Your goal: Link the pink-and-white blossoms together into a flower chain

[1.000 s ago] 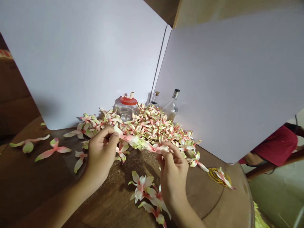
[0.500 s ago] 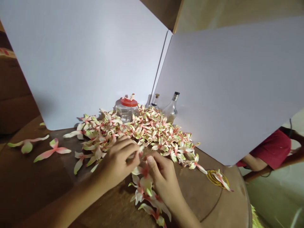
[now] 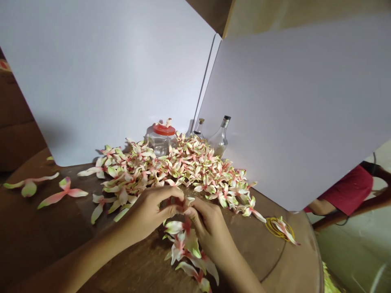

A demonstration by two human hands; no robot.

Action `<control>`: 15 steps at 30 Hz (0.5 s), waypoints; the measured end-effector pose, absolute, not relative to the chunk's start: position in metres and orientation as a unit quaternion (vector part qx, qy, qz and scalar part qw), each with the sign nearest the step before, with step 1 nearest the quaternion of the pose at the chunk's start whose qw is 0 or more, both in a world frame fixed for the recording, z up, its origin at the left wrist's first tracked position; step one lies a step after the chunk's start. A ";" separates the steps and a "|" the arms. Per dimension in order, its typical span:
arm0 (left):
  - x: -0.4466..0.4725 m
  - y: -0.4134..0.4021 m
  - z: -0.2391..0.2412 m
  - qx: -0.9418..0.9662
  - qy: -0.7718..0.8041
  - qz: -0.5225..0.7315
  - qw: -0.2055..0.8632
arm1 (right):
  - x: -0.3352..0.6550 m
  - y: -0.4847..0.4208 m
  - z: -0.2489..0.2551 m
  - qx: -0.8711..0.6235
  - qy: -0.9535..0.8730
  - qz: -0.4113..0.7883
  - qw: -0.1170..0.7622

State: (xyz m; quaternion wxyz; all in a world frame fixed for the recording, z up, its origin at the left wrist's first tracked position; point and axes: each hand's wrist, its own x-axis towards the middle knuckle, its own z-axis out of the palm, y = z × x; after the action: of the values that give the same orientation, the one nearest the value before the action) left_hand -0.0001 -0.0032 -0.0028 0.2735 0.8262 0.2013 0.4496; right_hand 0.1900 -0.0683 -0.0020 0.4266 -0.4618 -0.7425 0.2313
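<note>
My left hand and my right hand meet over the front of the table, thumbs and fingertips pinched close together. Between the fingertips shows a small whitish petal tip, part of a pink-and-white flower mostly hidden by the fingers. A strand of joined flowers, white and pink with green tips, hangs or trails below the pinch, beside my right palm and wrist. Whatever joins these flowers cannot be made out. Just beyond both hands spreads a large heap of similar loose flowers.
A lidded clear jar and two glass bottles stand behind the heap, against white boards. Loose flowers lie left; a yellow coil with a flower lies right. A person in red sits beyond the table.
My left hand's fingers have come closer to my right hand's, and the fingertips now meet at the flower. The view has shifted slightly; the heap looks the same.
</note>
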 end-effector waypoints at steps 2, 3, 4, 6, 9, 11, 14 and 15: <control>0.001 -0.004 -0.003 0.820 0.200 0.458 0.280 | 0.190 -0.068 -0.003 -0.461 -0.745 0.232 0.423; 0.001 -0.003 -0.003 0.816 0.194 0.465 0.283 | 0.190 -0.068 -0.003 -0.461 -0.745 0.234 0.422; 0.002 -0.003 -0.003 0.813 0.188 0.471 0.286 | 0.190 -0.068 -0.004 -0.460 -0.745 0.236 0.422; 0.002 -0.002 -0.004 0.808 0.182 0.474 0.297 | 0.190 -0.068 -0.004 -0.456 -0.745 0.242 0.423; 0.001 0.000 -0.004 0.798 0.189 0.478 0.314 | 0.190 -0.068 -0.003 -0.448 -0.745 0.251 0.427; 0.001 0.001 -0.004 0.793 0.193 0.481 0.322 | 0.189 -0.068 -0.002 -0.445 -0.745 0.255 0.426; 0.001 0.002 -0.002 0.791 0.195 0.478 0.329 | 0.188 -0.068 -0.001 -0.449 -0.748 0.253 0.420; 0.001 0.002 -0.002 0.791 0.195 0.478 0.329 | 0.188 -0.069 -0.001 -0.451 -0.749 0.252 0.416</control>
State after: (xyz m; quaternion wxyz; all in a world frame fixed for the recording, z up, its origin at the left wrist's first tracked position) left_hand 0.0009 0.0019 -0.0016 0.3292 0.7908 0.1947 0.4780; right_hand 0.1876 -0.0685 -0.0014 0.4157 -0.4511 -0.7486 0.2517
